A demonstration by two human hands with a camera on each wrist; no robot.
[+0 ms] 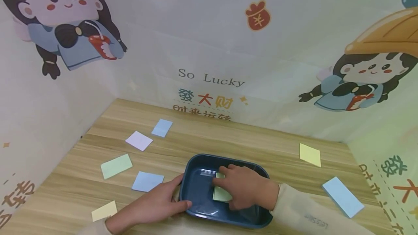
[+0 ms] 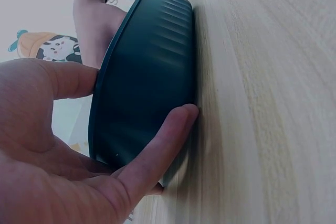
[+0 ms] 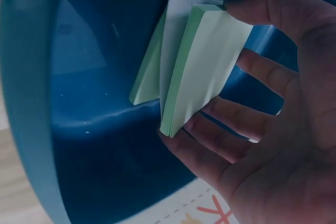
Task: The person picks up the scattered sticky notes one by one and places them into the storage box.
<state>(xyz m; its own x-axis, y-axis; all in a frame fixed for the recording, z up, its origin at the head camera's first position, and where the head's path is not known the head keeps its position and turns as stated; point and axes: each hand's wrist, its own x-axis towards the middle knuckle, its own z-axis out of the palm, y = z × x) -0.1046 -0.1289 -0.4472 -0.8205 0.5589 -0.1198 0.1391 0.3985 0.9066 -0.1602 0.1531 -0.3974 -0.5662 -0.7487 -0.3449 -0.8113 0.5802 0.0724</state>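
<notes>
A dark blue plastic basin [image 1: 200,191] stands on the table. My left hand [image 1: 160,204] grips its left end, thumb at the rim and fingers along the outer wall [image 2: 142,72]. Inside the basin, my right hand [image 1: 248,188] pinches a light green sticky note pad [image 3: 212,59] between thumb and fingers. Right behind that pad, in the right wrist view, are a pale whitish pad [image 3: 176,30] and another green pad [image 3: 148,74], both partly hidden.
Left of the basin lie blue pads [image 1: 147,181] [image 1: 162,128], a lavender pad [image 1: 139,140], a green pad [image 1: 116,166] and a yellow pad [image 1: 104,210]. To the right are a yellow pad [image 1: 310,155] and a thick blue pad [image 1: 343,196]. Printed cloth walls [image 1: 209,46] enclose the table.
</notes>
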